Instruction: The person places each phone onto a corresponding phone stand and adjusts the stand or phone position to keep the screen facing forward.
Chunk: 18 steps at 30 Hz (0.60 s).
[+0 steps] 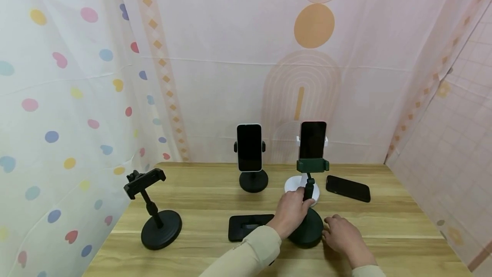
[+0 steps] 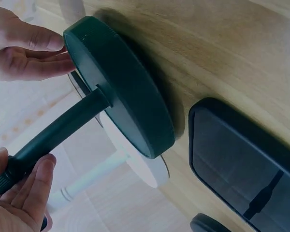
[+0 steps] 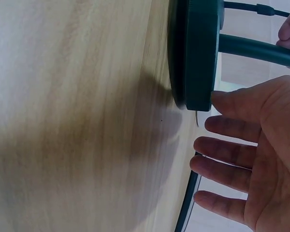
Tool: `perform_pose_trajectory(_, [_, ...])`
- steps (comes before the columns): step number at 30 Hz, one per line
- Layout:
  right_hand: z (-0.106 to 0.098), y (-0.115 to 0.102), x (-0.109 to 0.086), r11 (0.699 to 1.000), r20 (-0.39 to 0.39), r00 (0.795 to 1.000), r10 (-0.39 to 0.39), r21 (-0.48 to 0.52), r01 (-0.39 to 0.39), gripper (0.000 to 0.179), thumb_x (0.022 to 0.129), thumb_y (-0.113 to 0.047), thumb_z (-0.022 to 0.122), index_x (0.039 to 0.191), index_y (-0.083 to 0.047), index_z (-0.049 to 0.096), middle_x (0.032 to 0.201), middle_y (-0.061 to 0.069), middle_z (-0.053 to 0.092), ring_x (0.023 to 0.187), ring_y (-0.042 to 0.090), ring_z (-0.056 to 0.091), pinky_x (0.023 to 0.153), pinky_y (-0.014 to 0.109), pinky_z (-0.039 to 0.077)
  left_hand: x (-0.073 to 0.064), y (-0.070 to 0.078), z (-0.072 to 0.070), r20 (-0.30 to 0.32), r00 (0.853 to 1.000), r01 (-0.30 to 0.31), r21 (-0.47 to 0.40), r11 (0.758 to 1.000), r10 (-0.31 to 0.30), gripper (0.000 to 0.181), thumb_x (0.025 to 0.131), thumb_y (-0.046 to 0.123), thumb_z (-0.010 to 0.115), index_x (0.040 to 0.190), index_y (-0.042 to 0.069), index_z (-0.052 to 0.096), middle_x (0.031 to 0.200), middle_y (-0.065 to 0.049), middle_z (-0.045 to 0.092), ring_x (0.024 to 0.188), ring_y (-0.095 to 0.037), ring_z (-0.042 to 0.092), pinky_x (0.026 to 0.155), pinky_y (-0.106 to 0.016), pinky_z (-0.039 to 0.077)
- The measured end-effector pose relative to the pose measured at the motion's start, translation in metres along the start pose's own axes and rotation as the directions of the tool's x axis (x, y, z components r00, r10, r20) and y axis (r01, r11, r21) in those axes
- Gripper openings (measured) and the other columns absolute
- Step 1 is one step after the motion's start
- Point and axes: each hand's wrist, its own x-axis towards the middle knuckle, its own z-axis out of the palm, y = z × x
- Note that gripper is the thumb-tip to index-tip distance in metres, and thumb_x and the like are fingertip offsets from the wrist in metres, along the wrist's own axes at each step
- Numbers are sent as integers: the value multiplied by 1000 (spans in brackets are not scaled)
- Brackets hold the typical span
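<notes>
A dark green phone stand (image 1: 305, 231) with a round base is at the front right of the table. My left hand (image 1: 291, 211) grips its pole (image 2: 63, 126), thumb and fingers around it. At the right edge of the green base is my right hand (image 1: 343, 237); in the right wrist view its thumb meets the base's rim (image 3: 201, 58) while the other fingers stretch out below. The green clamp (image 1: 312, 166) on top overlaps a phone (image 1: 312, 139), which stands in a white phone stand (image 1: 293, 183) behind.
One black phone (image 1: 347, 188) lies at the right, and another (image 1: 235, 229) lies left of the green base, partly hidden by my left sleeve. A black stand (image 1: 251, 181) at the back holds a phone (image 1: 249, 146). At the left stands a black phone stand (image 1: 161, 231) with a bare clamp.
</notes>
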Motion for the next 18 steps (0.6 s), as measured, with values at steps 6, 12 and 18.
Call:
perform_pose_trajectory(6, [-1,3,1,1000,5,1000,-3,2,3,29,91,-13,69,112,6,67,105,20,64,98,40,63,86,55,50,0,-4,4,-23,1000,-20,-21,1000,20,20,98,28,65,99,8,62,82,0,65,72,-7,59,65,-23,49])
perform_pose_trajectory(12, [-5,4,2,1000,7,1000,5,3,-5,29,91,-14,68,113,6,67,107,22,63,100,40,63,86,56,50,3,-11,8,-96,994,-58,-6,998,57,20,98,23,66,109,6,63,103,-8,68,95,-16,67,80,-30,55])
perform_pose_trajectory(18, [-8,9,3,1000,-13,1000,6,9,-5,29,92,-13,66,114,6,67,113,28,62,104,46,61,87,58,48,6,-13,7,-126,990,-63,2,998,63,18,98,24,66,102,7,62,95,-7,68,88,-16,68,74,-28,54])
